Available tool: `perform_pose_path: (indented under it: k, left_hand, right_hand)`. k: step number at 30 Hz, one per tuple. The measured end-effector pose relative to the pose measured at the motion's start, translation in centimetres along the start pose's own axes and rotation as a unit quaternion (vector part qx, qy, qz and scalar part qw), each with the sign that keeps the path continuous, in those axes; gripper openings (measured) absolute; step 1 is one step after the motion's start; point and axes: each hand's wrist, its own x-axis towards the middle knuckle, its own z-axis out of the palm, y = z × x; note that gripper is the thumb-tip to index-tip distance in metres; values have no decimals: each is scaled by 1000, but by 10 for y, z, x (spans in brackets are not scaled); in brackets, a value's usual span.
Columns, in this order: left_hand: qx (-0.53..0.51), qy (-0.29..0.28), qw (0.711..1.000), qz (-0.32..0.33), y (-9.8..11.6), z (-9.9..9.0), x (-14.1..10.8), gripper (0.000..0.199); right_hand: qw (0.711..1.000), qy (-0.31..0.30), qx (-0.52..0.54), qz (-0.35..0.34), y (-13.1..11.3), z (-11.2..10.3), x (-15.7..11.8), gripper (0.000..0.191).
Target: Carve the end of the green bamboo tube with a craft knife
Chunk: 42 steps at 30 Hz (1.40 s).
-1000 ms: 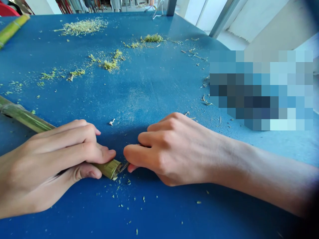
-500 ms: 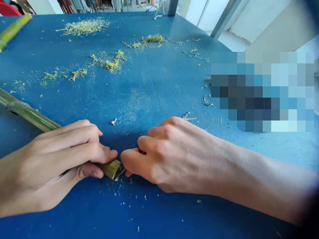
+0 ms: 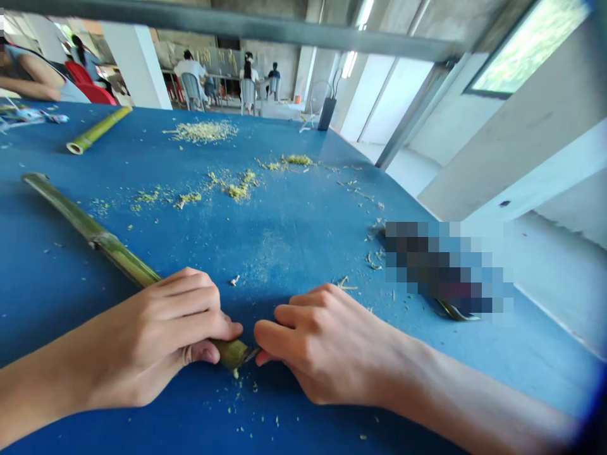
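Gripping green bamboo stalk (image 3: 90,227) with your left hand (image 3: 152,338), fingers clamped round its cut end at lower centre of frame; your right hand (image 3: 327,347), fingers curled shut on small blade (image 3: 251,354), blade touching that end, above blue table (image 3: 284,265).

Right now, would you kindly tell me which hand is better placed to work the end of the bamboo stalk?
Probably the right hand, which holds a small blade at the end of the bamboo stalk; the left hand grips it.
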Motion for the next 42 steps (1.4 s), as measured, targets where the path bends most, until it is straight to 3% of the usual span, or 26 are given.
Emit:
perform_pose_path:
  k: [8, 17, 26, 42]
  left_hand:
    - [74, -37, 996, 31, -13, -8, 5, 31]
    - [-15, -15, 1000, -9, -47, 17, 35, 21]
    - [-36, -2, 998, -56, -46, 21, 30, 22]
    - [-45, 4, 999, -24, -46, 20, 33, 23]
  right_hand:
    - [996, 14, -28, 87, 3, -7, 1, 18]
    - [979, 19, -61, 194, 30, -15, 1, 24]
    - [981, 11, -24, 190, 35, -13, 0, 25]
    - [984, -4, 46, 171, 38, -19, -8, 37]
